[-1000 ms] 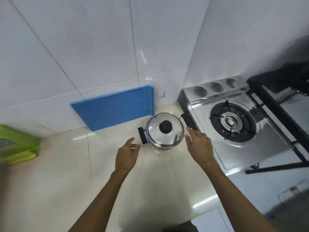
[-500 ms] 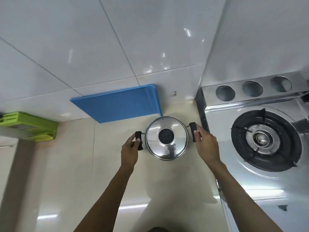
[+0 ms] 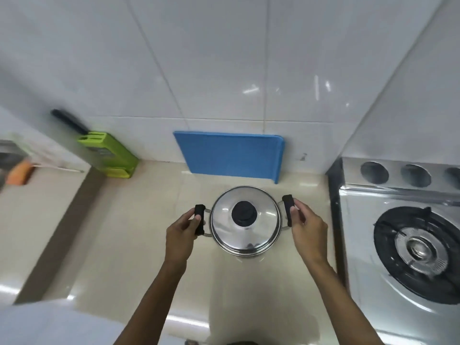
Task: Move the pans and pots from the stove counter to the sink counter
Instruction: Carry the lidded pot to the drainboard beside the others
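- Beside the stove (image 3: 408,245), on the cream surface (image 3: 119,245), a lidded steel pot (image 3: 245,220) is seen from above, with a black knob (image 3: 244,213) at the middle of its lid.
- At the pot's left side, the left hand (image 3: 180,236) is closed around the black left handle (image 3: 199,219), with the fingers wrapped over it.
- At the right side, the right hand (image 3: 307,229) is clasped on the black right handle (image 3: 288,210), the thumb lying along it.
- Whether the pot is resting on the surface or raised just clear of it cannot be told from this view.
- Behind the pot, a blue cutting board (image 3: 231,155) is leaned against the tiled wall (image 3: 224,70), near the pot but apart from it.
- Farther left, a green knife block (image 3: 109,155) is stood at the wall, and an orange item (image 3: 20,171) is glimpsed at the far left edge, blurred.
- The step in hand is judged to be the two-handed grasp and pick-up of the pot from the stove-side surface.
- No sink can be made out clearly; it is presumed to lie off to the left, beyond the knife block.
- For the next move, a level lift would be called for, so that the loose-looking lid is not slid off.
- A carry to the left would then be needed, with the pot kept clear of the cutting board and the knife block.
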Demonstrator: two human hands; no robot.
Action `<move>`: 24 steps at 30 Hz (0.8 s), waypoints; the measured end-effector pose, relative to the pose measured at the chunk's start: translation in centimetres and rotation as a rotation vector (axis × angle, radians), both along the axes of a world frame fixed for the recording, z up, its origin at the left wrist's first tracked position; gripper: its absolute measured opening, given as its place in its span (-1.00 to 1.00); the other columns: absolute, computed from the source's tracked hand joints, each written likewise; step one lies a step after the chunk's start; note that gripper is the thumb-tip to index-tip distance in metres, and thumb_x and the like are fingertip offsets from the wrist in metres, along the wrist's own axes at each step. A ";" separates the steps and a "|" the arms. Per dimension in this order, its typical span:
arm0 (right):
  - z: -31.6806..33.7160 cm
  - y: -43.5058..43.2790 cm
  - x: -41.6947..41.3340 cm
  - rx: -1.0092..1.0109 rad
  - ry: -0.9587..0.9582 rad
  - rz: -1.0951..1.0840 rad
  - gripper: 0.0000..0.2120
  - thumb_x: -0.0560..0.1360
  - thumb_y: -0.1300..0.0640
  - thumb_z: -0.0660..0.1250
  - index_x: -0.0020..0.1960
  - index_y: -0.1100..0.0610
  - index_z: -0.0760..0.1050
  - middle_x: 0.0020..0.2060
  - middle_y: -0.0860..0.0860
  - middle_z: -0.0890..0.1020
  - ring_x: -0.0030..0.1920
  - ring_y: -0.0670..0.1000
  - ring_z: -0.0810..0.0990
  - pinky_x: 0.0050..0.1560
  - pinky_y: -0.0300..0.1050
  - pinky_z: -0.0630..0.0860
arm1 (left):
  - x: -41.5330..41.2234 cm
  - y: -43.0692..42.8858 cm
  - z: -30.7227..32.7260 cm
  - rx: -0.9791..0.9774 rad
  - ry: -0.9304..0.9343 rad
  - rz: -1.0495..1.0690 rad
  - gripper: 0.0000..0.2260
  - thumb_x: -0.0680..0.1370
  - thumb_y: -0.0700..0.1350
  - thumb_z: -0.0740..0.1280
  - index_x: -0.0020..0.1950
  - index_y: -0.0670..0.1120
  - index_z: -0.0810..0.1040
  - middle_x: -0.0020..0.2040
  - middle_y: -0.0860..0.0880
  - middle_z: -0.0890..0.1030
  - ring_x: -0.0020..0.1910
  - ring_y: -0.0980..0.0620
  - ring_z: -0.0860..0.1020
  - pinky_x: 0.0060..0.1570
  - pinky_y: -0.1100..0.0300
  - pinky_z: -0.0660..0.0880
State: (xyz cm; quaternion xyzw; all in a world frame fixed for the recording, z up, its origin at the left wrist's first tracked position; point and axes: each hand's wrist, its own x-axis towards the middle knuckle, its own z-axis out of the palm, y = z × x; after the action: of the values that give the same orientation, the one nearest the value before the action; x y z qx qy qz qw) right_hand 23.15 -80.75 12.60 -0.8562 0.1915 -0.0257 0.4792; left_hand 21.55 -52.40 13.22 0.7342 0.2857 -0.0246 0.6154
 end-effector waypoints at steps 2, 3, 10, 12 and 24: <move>1.8 3.8 -0.5 0.037 -0.034 0.068 -0.70 0.64 0.10 0.29 0.34 0.09 0.59 0.16 0.07 0.73 0.06 0.03 0.67 0.13 -0.12 0.53 | -2.3 3.6 2.2 0.032 -0.058 0.076 -0.80 0.60 -0.15 0.38 0.17 0.06 0.67 -0.22 0.02 0.75 -0.22 0.11 0.68 -0.25 0.31 0.58; 2.6 5.9 -0.6 0.056 -0.045 0.101 -0.69 0.64 0.09 0.28 0.35 0.07 0.59 0.16 0.06 0.73 0.01 -0.02 0.65 0.07 -0.19 0.50 | -3.5 5.5 3.3 0.062 -0.090 0.112 -0.80 0.60 -0.14 0.37 0.14 0.10 0.68 -0.21 0.01 0.75 -0.20 0.09 0.69 -0.26 0.33 0.58; 7.4 21.6 -3.1 0.133 -0.140 0.425 -0.67 0.65 0.08 0.28 0.39 0.06 0.56 0.23 0.03 0.69 0.12 -0.11 0.62 0.03 -0.51 0.39 | -13.3 18.4 8.7 0.224 -0.223 0.440 -0.79 0.62 -0.11 0.34 0.18 0.11 0.68 -0.11 0.00 0.75 -0.16 0.13 0.69 -0.02 0.10 0.62; 8.3 26.4 -4.4 0.153 -0.170 0.508 -0.67 0.65 0.08 0.29 0.39 0.07 0.56 0.20 0.04 0.70 0.09 -0.13 0.62 0.00 -0.55 0.38 | -16.4 22.4 9.8 0.261 -0.243 0.527 -0.76 0.62 -0.08 0.34 0.27 0.03 0.67 -0.04 0.03 0.75 -0.08 0.11 0.69 0.05 0.05 0.63; 9.5 54.8 -14.1 0.275 -0.197 0.807 -0.75 0.63 0.06 0.30 0.27 -0.01 0.63 -0.02 0.00 0.77 0.04 0.01 0.72 0.06 -0.05 0.60 | -33.9 44.6 13.0 0.342 -0.252 0.859 -0.79 0.61 -0.01 0.35 0.20 0.06 0.70 -0.10 0.08 0.75 -0.10 0.15 0.69 0.04 0.05 0.64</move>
State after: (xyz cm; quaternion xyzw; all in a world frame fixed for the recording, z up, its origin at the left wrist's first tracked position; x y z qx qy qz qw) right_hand 9.03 -25.91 22.11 -0.7840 -0.2034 0.1077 0.5765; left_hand -12.36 -7.83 26.22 0.6377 0.4864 0.3688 0.4699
